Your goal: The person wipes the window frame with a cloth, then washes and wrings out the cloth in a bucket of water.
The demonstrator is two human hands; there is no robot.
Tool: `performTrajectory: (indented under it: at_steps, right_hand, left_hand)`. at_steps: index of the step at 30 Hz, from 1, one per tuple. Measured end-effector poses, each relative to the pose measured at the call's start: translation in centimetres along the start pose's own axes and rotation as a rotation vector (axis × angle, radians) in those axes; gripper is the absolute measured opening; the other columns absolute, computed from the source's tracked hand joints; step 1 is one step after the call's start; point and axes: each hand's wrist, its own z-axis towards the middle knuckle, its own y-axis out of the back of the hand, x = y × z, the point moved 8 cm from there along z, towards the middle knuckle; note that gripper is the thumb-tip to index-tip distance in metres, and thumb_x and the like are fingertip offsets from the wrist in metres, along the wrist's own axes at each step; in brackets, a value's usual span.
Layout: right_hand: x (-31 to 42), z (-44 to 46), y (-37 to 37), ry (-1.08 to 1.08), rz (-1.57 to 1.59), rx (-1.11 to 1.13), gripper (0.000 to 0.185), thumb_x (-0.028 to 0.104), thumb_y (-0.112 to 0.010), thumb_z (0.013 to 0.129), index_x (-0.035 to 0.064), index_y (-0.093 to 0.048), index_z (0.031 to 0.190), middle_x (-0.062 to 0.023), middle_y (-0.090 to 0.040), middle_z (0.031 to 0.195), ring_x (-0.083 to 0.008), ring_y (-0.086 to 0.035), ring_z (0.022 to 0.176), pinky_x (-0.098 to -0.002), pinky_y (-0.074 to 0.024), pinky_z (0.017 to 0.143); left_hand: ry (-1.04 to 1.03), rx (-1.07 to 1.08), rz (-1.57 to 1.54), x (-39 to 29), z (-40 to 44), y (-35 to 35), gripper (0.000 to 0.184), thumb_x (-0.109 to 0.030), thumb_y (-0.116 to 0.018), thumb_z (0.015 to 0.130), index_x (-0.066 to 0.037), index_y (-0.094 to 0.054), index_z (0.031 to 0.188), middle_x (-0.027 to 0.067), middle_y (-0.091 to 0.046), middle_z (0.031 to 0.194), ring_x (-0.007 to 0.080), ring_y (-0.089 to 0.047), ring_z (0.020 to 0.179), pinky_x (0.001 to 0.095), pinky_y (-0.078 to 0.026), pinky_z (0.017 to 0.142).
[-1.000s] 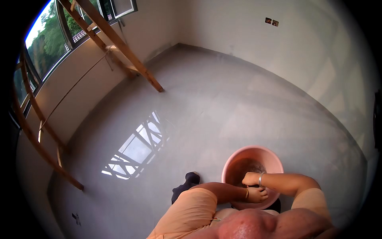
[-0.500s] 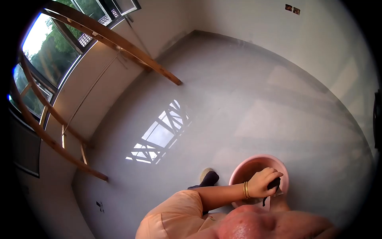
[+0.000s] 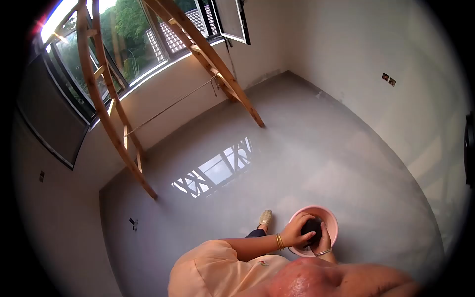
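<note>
Over a pink basin (image 3: pixel 334 228) on the floor, both of my hands are closed around a dark, bunched cloth (image 3: pixel 311 228). My left hand (image 3: pixel 296 231), with gold bangles at the wrist, wraps it from the left. From the right, my right hand (image 3: pixel 324 240), wearing a silver bracelet, presses against it. The hands and the cloth hide much of the basin's inside, so its contents cannot be made out.
A wooden stepladder (image 3: pixel 222 74) stands spread by the windows, a rope (image 3: pixel 168 107) strung between its legs. A shoe (image 3: pixel 265 218) is planted left of the basin. The shiny grey floor (image 3: pixel 277 158) reflects the window; a small dark object (image 3: pixel 133 222) lies at left.
Earlier the left hand was higher over the basin's right side, with a dark strip hanging down. Now both hands are together around the cloth. The view has also shifted.
</note>
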Motion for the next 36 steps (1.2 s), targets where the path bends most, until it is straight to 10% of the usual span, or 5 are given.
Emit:
performTrajectory:
  at_steps: [4,13,21,27,36]
  right_hand:
    - [3.3,-6.1,-5.0,0.354,-0.461,0.048,0.047,0.04,-0.049,0.102,0.0011,-0.056,0.128,-0.0112,-0.061,0.12,-0.0224,-0.059,0.11,-0.0346,-0.047,0.096]
    - [2.1,-24.9,-25.7,0.994,-1.198,0.133,0.073,0.024,-0.076,0.081,-0.0014,-0.041,0.14,-0.017,-0.054,0.131,-0.0306,-0.055,0.119,-0.041,-0.0432,0.102]
    - [-13.6,-30.1,-37.5,1.155,-1.48,0.698,0.069,-0.004,-0.07,0.061,0.0082,-0.05,0.125,-0.0167,-0.055,0.119,-0.0389,-0.052,0.11,-0.0477,-0.044,0.098]
    - [-30.0,-30.6,-48.8,1.149,-1.254,1.051,0.056,-0.01,-0.067,0.062,0.0108,-0.053,0.112,-0.0173,-0.054,0.125,-0.0393,-0.053,0.114,-0.0472,-0.0441,0.099]
    - [-48.8,-34.3,-65.7,1.253,-0.906,1.558,0.046,-0.002,-0.076,0.064,0.0143,-0.049,0.097,-0.0117,-0.055,0.132,-0.0334,-0.056,0.115,-0.044,-0.0416,0.095]
  left_hand:
    - [0.379,-0.17,-0.653,-6.0,-6.1,3.8,0.053,-0.033,-0.065,0.097,-0.006,-0.045,0.138,0.0125,-0.052,0.131,0.0207,-0.052,0.123,0.0355,-0.045,0.103]
    - [0.815,-0.234,-1.112,-14.1,-21.3,9.1,0.072,-0.063,-0.053,0.095,-0.018,-0.032,0.147,0.0153,-0.038,0.148,0.0388,-0.04,0.136,0.0598,-0.04,0.106]
    - [0.397,-0.198,-1.719,-16.4,-29.6,19.2,0.049,-0.047,-0.047,0.099,-0.011,-0.055,0.132,0.0142,-0.058,0.133,0.028,-0.056,0.123,0.0479,-0.043,0.109]
    - [0.185,-0.842,-1.327,-15.3,-46.4,38.4,0.036,-0.014,-0.055,0.089,-0.01,-0.051,0.125,0.01,-0.059,0.12,0.0242,-0.061,0.111,0.0413,-0.051,0.1]
    - [-0.191,-1.524,-1.143,-21.9,-72.2,54.1,0.035,-0.03,-0.052,0.097,-0.007,-0.062,0.122,0.0084,-0.066,0.121,0.0263,-0.06,0.114,0.042,-0.046,0.104]
